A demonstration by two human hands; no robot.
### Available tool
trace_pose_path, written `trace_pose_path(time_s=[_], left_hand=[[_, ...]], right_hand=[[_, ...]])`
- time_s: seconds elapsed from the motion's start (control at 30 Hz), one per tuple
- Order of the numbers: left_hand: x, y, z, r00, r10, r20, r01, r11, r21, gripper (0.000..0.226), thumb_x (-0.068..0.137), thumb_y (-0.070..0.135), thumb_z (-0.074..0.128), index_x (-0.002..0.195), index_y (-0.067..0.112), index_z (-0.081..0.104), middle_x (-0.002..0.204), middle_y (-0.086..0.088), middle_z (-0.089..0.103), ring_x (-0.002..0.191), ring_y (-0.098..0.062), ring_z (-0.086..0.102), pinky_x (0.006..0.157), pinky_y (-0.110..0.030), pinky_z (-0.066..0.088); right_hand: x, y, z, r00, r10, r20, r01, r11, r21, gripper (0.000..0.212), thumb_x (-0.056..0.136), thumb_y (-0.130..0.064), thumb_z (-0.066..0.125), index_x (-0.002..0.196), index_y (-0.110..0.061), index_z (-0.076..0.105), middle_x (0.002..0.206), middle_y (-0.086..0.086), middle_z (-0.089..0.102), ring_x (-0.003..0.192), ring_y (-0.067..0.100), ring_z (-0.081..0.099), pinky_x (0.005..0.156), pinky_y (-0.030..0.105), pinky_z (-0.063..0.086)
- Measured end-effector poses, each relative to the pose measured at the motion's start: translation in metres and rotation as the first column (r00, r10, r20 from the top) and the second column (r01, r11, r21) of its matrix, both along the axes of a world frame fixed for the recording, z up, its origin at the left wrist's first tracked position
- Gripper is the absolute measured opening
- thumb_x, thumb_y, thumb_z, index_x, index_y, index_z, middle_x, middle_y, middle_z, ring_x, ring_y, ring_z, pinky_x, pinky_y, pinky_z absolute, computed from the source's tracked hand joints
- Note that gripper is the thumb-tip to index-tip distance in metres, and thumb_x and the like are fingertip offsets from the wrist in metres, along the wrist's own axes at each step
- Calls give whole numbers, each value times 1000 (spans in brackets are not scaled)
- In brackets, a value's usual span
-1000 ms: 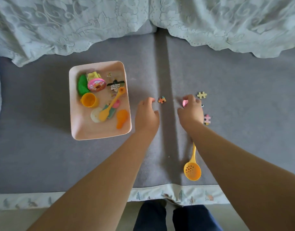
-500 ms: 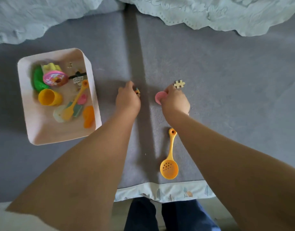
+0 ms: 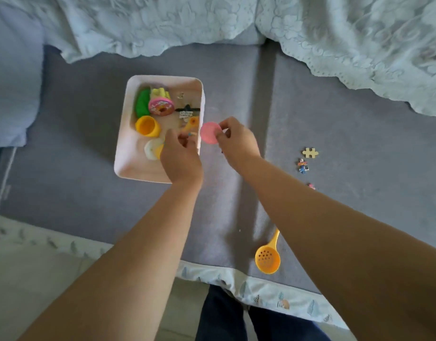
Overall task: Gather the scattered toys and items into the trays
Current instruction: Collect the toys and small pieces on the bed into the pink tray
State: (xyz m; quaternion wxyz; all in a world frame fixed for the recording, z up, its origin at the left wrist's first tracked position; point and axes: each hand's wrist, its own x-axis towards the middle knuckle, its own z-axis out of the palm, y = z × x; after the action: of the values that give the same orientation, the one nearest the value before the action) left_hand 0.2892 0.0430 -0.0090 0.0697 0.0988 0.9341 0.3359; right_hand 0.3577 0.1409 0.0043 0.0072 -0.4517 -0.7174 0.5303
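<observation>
Dropping off is the step in hand: you have both hands at the pink tray (image 3: 123,153), each with something to put in. Reading from the tray's left side across, it already holds a green toy (image 3: 142,103), a yellow cup (image 3: 147,126) and a pink donut toy (image 3: 161,107).

Your left hand (image 3: 181,156) hangs over the tray's near right part, fingers curled inward. It seems to pinch a small coloured bit, perhaps a puzzle piece (image 3: 192,134), though blur leaves that uncertain. The next move for it is simply to loosen the fingers so the bit falls inside the wall.

Your right hand (image 3: 238,141) sits just outside the tray's right rim, thumb and fingers pinching a pink disc (image 3: 210,132) by its edge, so that the disc overlaps the rim. You need to carry it a little further left, clear of the wall, before letting go; released here, I judge it could catch the rim and slide onto the grey mat (image 3: 359,143).

Well right of the tray, loose puzzle pieces (image 3: 310,152) lie on the mat, and nearer you an orange strainer spoon (image 3: 267,258). Those are left to collect.
</observation>
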Motion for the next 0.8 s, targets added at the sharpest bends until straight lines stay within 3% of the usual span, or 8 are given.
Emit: trace_pose_path(time_s=[0.1,0.17,0.23,0.33,0.43,0.57,0.7,0.8], left_hand=[[-15,-22,2,990,124,65,-120,991,-54,12,90,20,55,101,19,59,101,-1,68,95,-22,62,91,-30,47],[-14,-25,2,989,120,89,-110,988,-110,19,92,22,56,110,19,59,112,-3,66,104,-23,61,98,-32,45],[-6,-24,2,997,62,45,-54,984,-172,23,92,19,56,115,15,61,116,-7,62,105,-25,58,92,-29,43],[18,-14,-3,998,-57,22,60,987,-147,25,89,13,58,114,13,60,115,-9,58,103,-26,55,88,-31,44],[50,3,-16,976,-206,76,212,973,-87,23,88,11,60,111,14,59,104,-4,58,92,-17,55,78,-22,39],[94,33,-31,896,-383,226,397,917,-22,21,88,12,58,108,15,61,95,-3,62,87,-17,56,73,-21,37],[131,63,-40,798,-494,344,527,850,-3,24,89,13,54,112,17,61,96,-3,64,90,-18,60,76,-29,44],[151,82,-44,707,-579,406,638,770,-12,31,92,13,54,123,16,57,105,-6,66,99,-22,60,81,-32,45]], right_hand=[[-16,-10,13,994,80,-69,-86,991,-98,26,93,-11,51,118,-20,55,88,5,68,79,18,67,76,38,57],[-15,-12,13,994,93,-54,-97,993,-72,36,93,-10,51,126,-23,50,92,3,67,84,18,67,77,38,57],[-6,-12,7,997,75,-9,-75,996,-49,37,94,-12,47,128,-26,48,93,0,67,83,19,67,74,40,58],[24,-9,-9,997,10,81,-9,1000,-17,38,93,-11,41,124,-29,50,91,1,67,78,21,66,69,43,58],[61,4,-29,984,-100,150,97,995,30,35,90,-10,41,117,-26,57,106,2,65,89,23,63,73,35,52],[113,31,-49,939,-269,213,252,962,105,25,89,-9,44,103,-23,60,110,4,61,84,22,58,68,31,44],[150,58,-60,890,-403,214,367,911,187,20,91,-9,48,102,-22,59,113,0,58,75,12,54,62,26,42],[163,73,-68,868,-439,234,393,894,217,24,90,-6,50,106,-21,58,115,2,56,81,15,53,66,26,39]])
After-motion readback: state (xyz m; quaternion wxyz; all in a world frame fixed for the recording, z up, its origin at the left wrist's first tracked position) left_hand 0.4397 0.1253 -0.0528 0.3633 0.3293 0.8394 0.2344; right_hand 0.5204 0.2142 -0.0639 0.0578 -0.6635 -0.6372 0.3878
